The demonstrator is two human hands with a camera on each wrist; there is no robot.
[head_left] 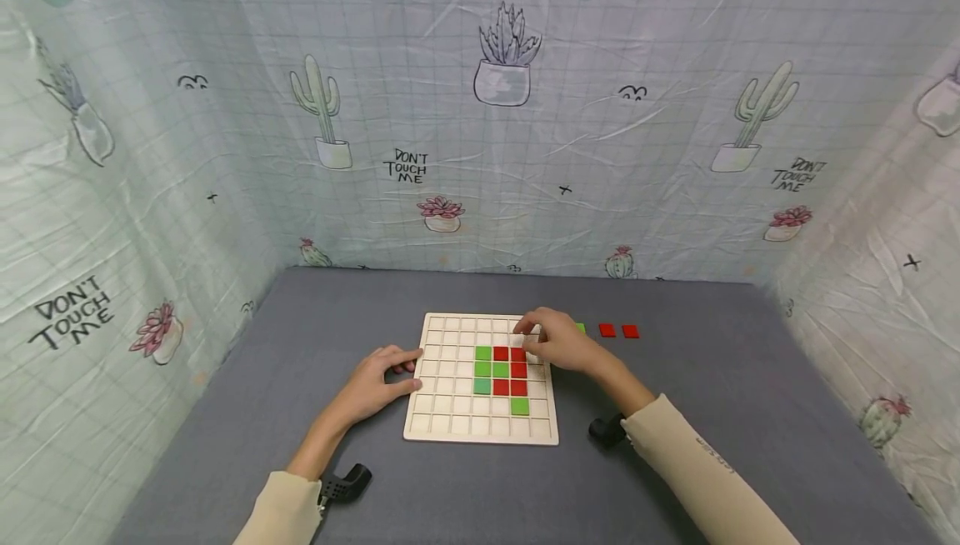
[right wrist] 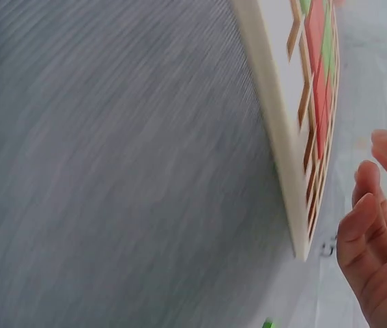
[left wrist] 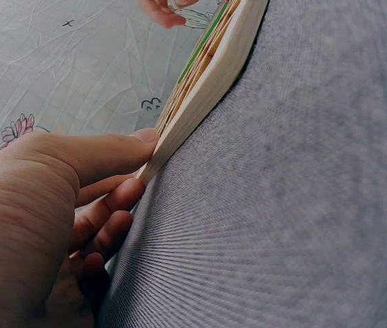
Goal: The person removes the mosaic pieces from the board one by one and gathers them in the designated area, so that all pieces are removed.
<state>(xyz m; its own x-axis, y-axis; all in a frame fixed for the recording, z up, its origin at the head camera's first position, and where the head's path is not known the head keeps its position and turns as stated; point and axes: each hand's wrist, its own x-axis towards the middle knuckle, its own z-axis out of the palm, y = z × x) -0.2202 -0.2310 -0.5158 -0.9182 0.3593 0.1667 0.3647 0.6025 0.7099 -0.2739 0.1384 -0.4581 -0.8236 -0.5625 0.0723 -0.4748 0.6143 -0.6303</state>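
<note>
Several coloured tiles (head_left: 518, 370) sit in a board (head_left: 442, 404) at lower centre, tile-setting seemingly in hand; the left grip (head_left: 371, 383) touches its left edge, finger and thumb apart; the right grip (head_left: 564, 343), parted too, is over its upper right, probably next needing a loose red tile (head_left: 631, 332).

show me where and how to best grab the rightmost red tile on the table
Pinch the rightmost red tile across its near and far edges, coming from above and slightly from the right. It lies flat and looks thin, so its edges probably offer the best hold; the other red tile sits close on its left, while no tile shows on its right.
</note>
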